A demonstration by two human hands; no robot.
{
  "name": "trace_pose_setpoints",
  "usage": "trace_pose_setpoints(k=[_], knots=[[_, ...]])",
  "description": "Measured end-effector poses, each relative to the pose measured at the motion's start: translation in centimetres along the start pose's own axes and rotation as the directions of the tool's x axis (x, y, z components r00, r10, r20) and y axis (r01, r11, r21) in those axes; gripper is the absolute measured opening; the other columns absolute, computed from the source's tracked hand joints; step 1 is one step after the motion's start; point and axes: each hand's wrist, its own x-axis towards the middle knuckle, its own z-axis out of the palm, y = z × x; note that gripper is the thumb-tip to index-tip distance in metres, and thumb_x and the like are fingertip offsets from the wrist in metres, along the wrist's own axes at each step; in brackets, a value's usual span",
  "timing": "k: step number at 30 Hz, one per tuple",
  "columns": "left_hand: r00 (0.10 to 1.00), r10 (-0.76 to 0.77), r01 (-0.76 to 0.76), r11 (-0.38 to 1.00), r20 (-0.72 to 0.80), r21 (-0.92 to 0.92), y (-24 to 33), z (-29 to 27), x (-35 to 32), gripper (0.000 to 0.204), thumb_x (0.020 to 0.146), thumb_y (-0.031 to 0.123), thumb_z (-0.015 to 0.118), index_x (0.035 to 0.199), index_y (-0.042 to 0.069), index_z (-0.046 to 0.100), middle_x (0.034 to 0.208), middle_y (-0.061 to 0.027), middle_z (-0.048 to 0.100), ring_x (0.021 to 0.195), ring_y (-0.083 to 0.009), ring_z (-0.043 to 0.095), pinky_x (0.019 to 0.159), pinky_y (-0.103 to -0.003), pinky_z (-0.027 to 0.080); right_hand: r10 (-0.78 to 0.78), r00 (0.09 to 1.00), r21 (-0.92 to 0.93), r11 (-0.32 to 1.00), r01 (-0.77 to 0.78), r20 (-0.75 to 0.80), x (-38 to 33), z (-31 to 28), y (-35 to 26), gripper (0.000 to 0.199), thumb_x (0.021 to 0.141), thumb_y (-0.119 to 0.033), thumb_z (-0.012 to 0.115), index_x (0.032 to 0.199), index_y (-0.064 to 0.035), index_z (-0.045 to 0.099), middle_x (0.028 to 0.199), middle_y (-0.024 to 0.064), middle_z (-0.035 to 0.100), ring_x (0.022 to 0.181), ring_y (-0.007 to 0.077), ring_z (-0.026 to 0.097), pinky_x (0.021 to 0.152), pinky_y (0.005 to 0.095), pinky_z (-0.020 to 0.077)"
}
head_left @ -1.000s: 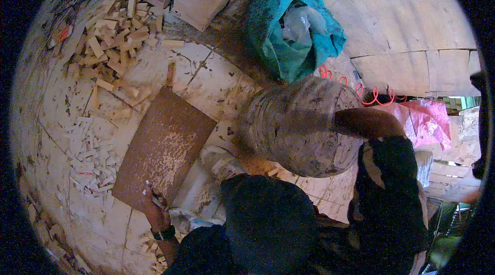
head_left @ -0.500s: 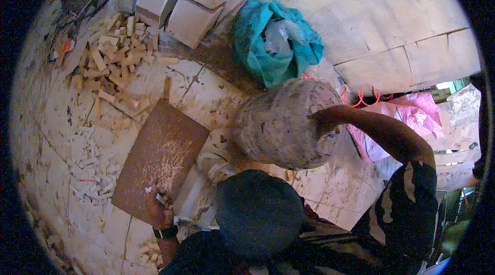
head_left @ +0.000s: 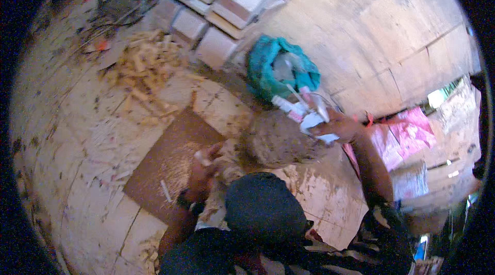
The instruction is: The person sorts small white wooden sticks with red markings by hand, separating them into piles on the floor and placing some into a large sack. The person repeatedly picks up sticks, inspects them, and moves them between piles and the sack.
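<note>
My right hand (head_left: 337, 126) is closed around a bunch of white strips (head_left: 296, 110), some with pinkish marks, above a bulky, dirty brown sack-like container (head_left: 273, 141). Over the right edge of a brown board (head_left: 178, 125) is my left hand (head_left: 206, 169), blurred, with a pale band or piece across its fingers; I cannot tell whether it grips it. Light crumbs (head_left: 178, 161) cover part of the board, and a single white strip (head_left: 165, 191) lies on it near my left wrist.
A heap of small wooden blocks (head_left: 147, 66) lies at the far left. Beyond the container stands a teal sack (head_left: 263, 69) with clear plastic inside. Curved-front blocks (head_left: 216, 45) are stacked at the back. Pink sheeting (head_left: 407, 130) lies at the right.
My right hand has come out of the container's mouth with the white strips. My left hand has moved up and right over the board. The whole view has shifted.
</note>
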Motion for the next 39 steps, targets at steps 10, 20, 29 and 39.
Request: trace_pose_setpoints(k=[10,20,29,39], knots=[[0.913,0.261,-0.282,0.959,-0.312,-0.024,3.2,-5.9,-5.0,0.063,0.071,0.032,0.071,0.120,0.005,0.042,0.105,-0.0069,0.057,0.095,-0.0190,0.056,0.080,-0.033,0.048,0.054,0.601,0.000,0.996,-0.091,0.797,17.1,27.8,3.7,0.035,0.081,-0.027,0.065,0.107,-0.0045,0.056,0.084,0.0046,0.063,0.067,0.0160,0.061,0.056,0.0285,0.0506],[0.634,-0.034,-0.459,0.788,-0.773,-0.410,-0.9,-13.3,-12.8,0.026,0.082,0.030,0.057,0.096,0.007,0.057,0.084,-0.0080,0.063,0.071,-0.0201,0.062,0.064,-0.033,0.053,0.476,0.242,-0.369,0.848,-0.380,0.845,19.2,42.2,4.7,0.036,0.083,-0.036,0.061,0.103,-0.0056,0.056,0.084,0.0083,0.064,0.067,0.0193,0.063,0.061,0.0329,0.0541],[0.305,0.043,-0.574,0.805,-0.951,-0.148,-1.3,-16.3,-16.5,0.025,0.079,0.020,0.065,0.094,0.001,0.060,0.086,-0.0093,0.064,0.075,-0.0203,0.062,0.068,-0.033,0.051,0.039,0.552,-0.419,0.696,0.583,0.833,17.6,44.6,3.4,0.047,0.082,-0.030,0.064,0.118,-0.0017,0.052,0.099,0.0154,0.063,0.082,0.0234,0.063,0.066,0.0351,0.0503],[0.364,0.325,-0.115,0.946,-0.873,0.304,-1.4,-16.8,-17.0,0.030,0.074,0.008,0.068,0.104,0.005,0.059,0.091,-0.0054,0.065,0.079,-0.0186,0.063,0.071,-0.032,0.051,-0.090,0.326,-0.244,0.489,0.838,0.941,19.9,46.4,-2.6,0.038,0.090,-0.025,0.051,0.123,-0.0063,0.049,0.098,0.0165,0.063,0.083,0.0241,0.062,0.074,0.0351,0.0479]])
